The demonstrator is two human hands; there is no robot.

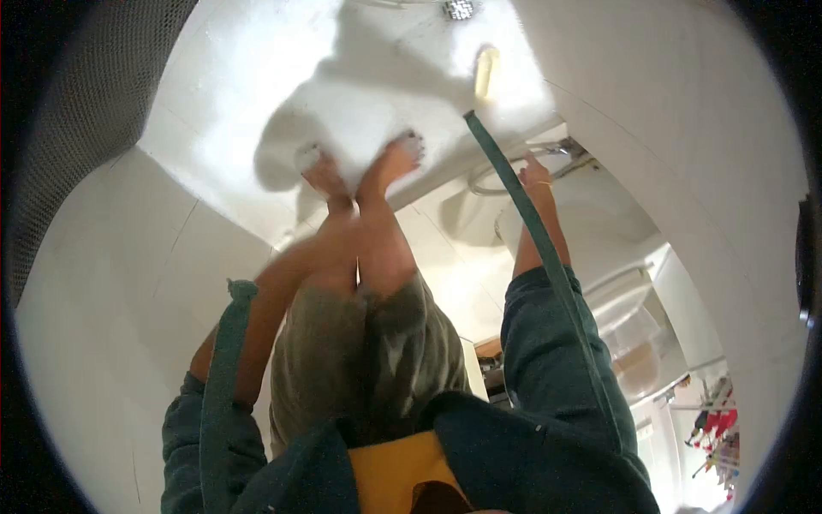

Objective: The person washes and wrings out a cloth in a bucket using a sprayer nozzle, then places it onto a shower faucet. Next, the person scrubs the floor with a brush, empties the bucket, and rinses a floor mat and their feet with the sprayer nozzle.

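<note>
The right hand (535,174), fingers partly extended, is at the chrome fitting (562,149) just beyond the white floor's (231,77) near right corner; its hold is unclear. The left hand (332,243) blurs before the lower legs (387,244), grip unreadable. A yellowish bottle-like item (486,74) lies by the floor's right edge.

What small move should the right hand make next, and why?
Probably settle the right hand more surely on the tap: it is close beside it, near the looped hose, but a firm grip can't be made out.
</note>
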